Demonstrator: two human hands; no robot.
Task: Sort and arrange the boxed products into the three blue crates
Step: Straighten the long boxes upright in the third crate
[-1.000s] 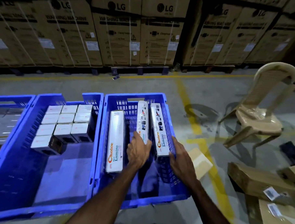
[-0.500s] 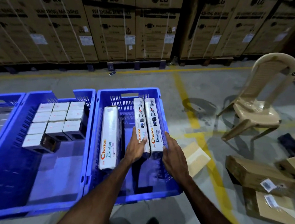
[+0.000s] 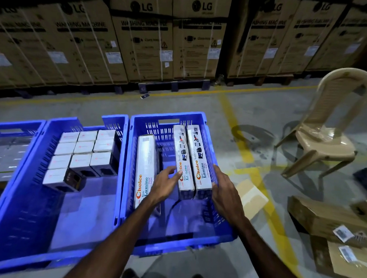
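Stacked LG washing machine cartons (image 3: 140,38) line the rear of a concrete warehouse floor (image 3: 253,104). Left crate (image 3: 2,126): partly in view, contents unclear. Middle crate (image 3: 28,195): small white boxes (image 3: 81,149) packed in rows at its far end. Right crate (image 3: 174,241): one long Choice Lumino box (image 3: 146,158) along its left wall, two more (image 3: 190,158) side by side against its right wall. Left hand (image 3: 163,186): fingers extended, tips touching the inner box of the pair. Right hand (image 3: 224,193): fingers straight, pressed against the outer box. Right of the crates: a beige plastic chair (image 3: 325,134) and flattened cardboard cartons (image 3: 332,229).
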